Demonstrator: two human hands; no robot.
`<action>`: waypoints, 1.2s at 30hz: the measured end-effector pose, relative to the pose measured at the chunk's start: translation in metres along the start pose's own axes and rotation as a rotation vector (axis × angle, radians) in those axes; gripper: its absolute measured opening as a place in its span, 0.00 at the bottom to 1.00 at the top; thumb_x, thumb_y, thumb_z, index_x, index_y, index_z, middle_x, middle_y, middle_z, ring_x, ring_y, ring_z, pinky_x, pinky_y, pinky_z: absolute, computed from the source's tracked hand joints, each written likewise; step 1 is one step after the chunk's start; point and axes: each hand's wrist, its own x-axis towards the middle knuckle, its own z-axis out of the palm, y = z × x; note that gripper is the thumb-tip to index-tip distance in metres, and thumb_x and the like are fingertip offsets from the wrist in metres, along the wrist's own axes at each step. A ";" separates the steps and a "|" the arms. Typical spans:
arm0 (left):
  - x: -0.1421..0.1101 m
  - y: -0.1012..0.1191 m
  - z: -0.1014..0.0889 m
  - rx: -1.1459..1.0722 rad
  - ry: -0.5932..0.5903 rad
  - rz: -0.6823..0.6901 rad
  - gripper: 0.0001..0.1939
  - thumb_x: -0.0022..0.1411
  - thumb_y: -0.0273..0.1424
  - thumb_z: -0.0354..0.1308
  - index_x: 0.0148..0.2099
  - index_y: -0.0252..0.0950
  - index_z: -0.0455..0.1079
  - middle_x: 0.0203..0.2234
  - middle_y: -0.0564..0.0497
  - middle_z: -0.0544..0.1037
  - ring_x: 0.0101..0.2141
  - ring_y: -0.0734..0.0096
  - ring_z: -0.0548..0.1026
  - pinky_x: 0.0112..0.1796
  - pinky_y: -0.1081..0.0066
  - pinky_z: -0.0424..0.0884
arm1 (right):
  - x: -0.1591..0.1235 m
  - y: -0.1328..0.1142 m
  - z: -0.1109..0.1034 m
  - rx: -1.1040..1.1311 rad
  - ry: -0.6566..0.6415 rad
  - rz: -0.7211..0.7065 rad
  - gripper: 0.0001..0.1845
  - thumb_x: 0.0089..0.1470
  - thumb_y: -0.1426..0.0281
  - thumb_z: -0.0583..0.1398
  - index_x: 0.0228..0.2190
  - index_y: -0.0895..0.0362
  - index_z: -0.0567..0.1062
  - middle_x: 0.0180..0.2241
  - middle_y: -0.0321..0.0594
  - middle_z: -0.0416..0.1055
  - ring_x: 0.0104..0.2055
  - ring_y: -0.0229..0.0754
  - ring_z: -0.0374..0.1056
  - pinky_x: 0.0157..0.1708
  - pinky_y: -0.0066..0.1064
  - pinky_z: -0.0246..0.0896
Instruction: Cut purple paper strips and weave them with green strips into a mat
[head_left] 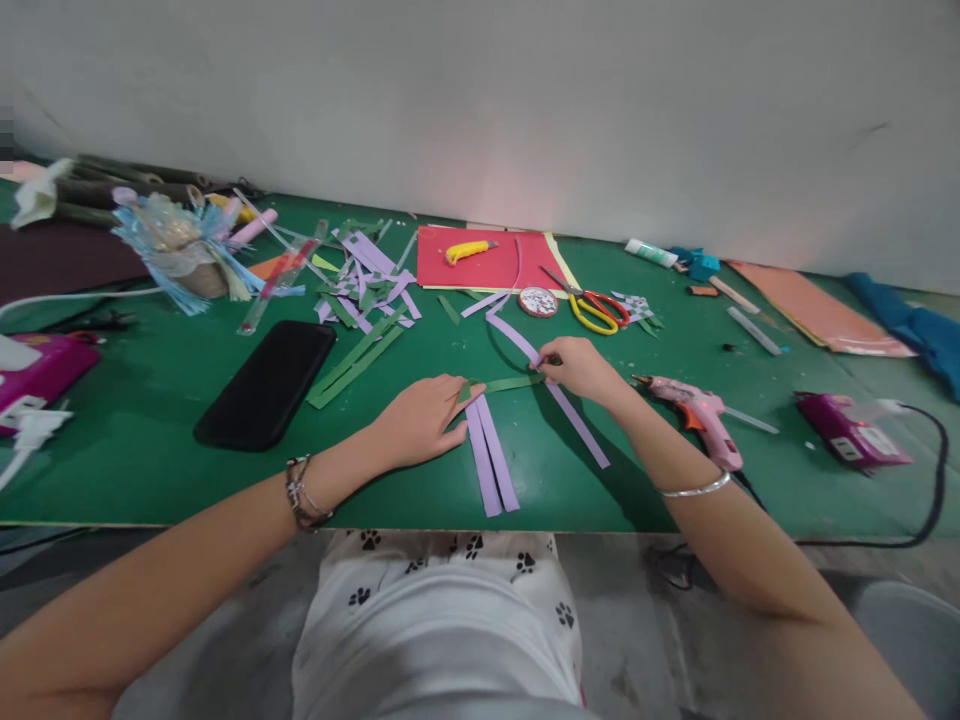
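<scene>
My left hand (420,422) lies on the table with its fingers stretched out. Its fingertips press on the crossing of a green paper strip (510,385) and a pair of purple paper strips (484,460) that point toward me. In a pinch, my right hand (576,370) has a long purple paper strip (511,338), whose far part bends upward and whose near end (585,435) slants toward me. That strip crosses the right end of the green one; whether they touch is hidden by my fingers. Left of my hands, more green strips (356,365) lie flat.
Behind my hands are scissors (592,307), a round tub (538,301) and a yellow cutter (469,252) on red paper (442,270). Purple and green scraps (367,275) form a pile. A black phone (266,385) lies left; a pink glue gun (701,415) lies right.
</scene>
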 end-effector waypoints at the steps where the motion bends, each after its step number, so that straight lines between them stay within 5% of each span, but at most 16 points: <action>1: 0.000 0.000 0.000 0.007 0.006 0.012 0.21 0.60 0.32 0.41 0.52 0.29 0.61 0.38 0.41 0.70 0.37 0.61 0.68 0.37 0.64 0.66 | 0.000 0.000 0.000 0.036 -0.007 0.006 0.09 0.42 0.79 0.55 0.21 0.58 0.74 0.17 0.33 0.68 0.21 0.34 0.62 0.26 0.25 0.54; 10: -0.001 -0.002 0.004 0.025 0.040 0.032 0.22 0.60 0.32 0.41 0.54 0.29 0.59 0.39 0.42 0.70 0.38 0.62 0.68 0.38 0.65 0.66 | 0.001 0.001 0.005 0.313 0.021 0.004 0.08 0.38 0.81 0.54 0.19 0.57 0.70 0.18 0.30 0.67 0.20 0.30 0.60 0.24 0.23 0.55; 16: -0.001 -0.001 0.003 0.021 0.025 0.025 0.22 0.60 0.32 0.42 0.55 0.29 0.59 0.40 0.41 0.70 0.38 0.61 0.69 0.38 0.64 0.66 | 0.004 0.003 0.000 0.657 -0.053 0.221 0.08 0.40 0.82 0.56 0.18 0.58 0.68 0.14 0.29 0.62 0.16 0.28 0.56 0.15 0.21 0.50; 25: -0.001 -0.001 0.004 0.042 0.046 0.030 0.22 0.60 0.31 0.41 0.54 0.29 0.59 0.40 0.41 0.70 0.38 0.61 0.68 0.38 0.65 0.66 | 0.007 -0.020 0.002 1.130 -0.207 0.410 0.10 0.45 0.83 0.55 0.19 0.59 0.66 0.14 0.28 0.62 0.15 0.24 0.56 0.17 0.16 0.55; 29: -0.002 -0.002 0.006 0.046 0.077 0.051 0.21 0.60 0.31 0.41 0.54 0.30 0.59 0.40 0.42 0.70 0.39 0.62 0.68 0.38 0.65 0.66 | 0.007 -0.025 0.018 1.051 -0.136 0.361 0.10 0.46 0.84 0.54 0.20 0.59 0.65 0.15 0.27 0.61 0.15 0.25 0.58 0.18 0.17 0.57; 36: -0.001 -0.003 0.005 0.038 0.059 0.040 0.21 0.60 0.31 0.42 0.54 0.29 0.59 0.40 0.41 0.70 0.38 0.62 0.69 0.38 0.65 0.66 | 0.006 -0.016 0.027 0.595 -0.015 0.001 0.11 0.40 0.84 0.54 0.26 0.58 0.65 0.25 0.30 0.63 0.20 0.29 0.61 0.22 0.23 0.58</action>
